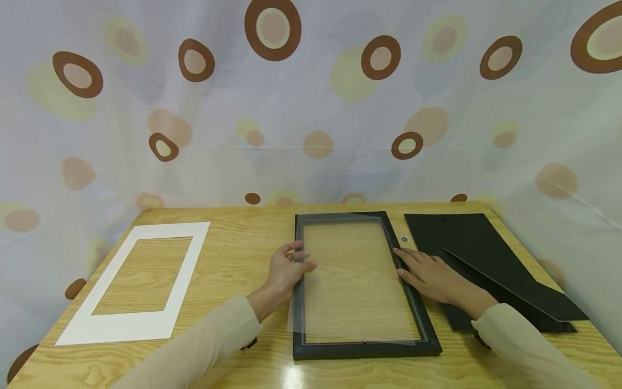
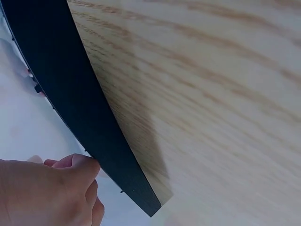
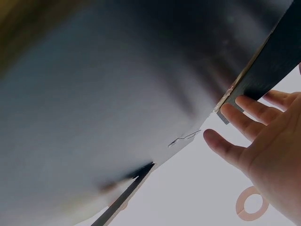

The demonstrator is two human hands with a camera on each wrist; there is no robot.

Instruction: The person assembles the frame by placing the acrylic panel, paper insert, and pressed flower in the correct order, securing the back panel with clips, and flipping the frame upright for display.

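Note:
A black picture frame (image 1: 366, 351) lies face down or face up, I cannot tell which, in the middle of the table. Over its opening lies a clear plastic sheet (image 1: 359, 281), whose left edge overlaps the frame's left rail. At that rail my left hand (image 1: 286, 270) pinches the sheet's edge between thumb and fingers; the left wrist view shows the hand (image 2: 47, 193) at the black rail (image 2: 89, 103). My right hand (image 1: 434, 275) rests on the right rail with fingers extended; they also appear straight in the right wrist view (image 3: 273, 146).
A white mat board (image 1: 126, 327) with a rectangular window lies on the left. On the right lies a black backing board (image 1: 452, 227) with a propped stand leg (image 1: 549, 302). A small round-marked item (image 1: 404, 239) sits beside the frame. A patterned curtain (image 1: 311, 108) hangs behind the table.

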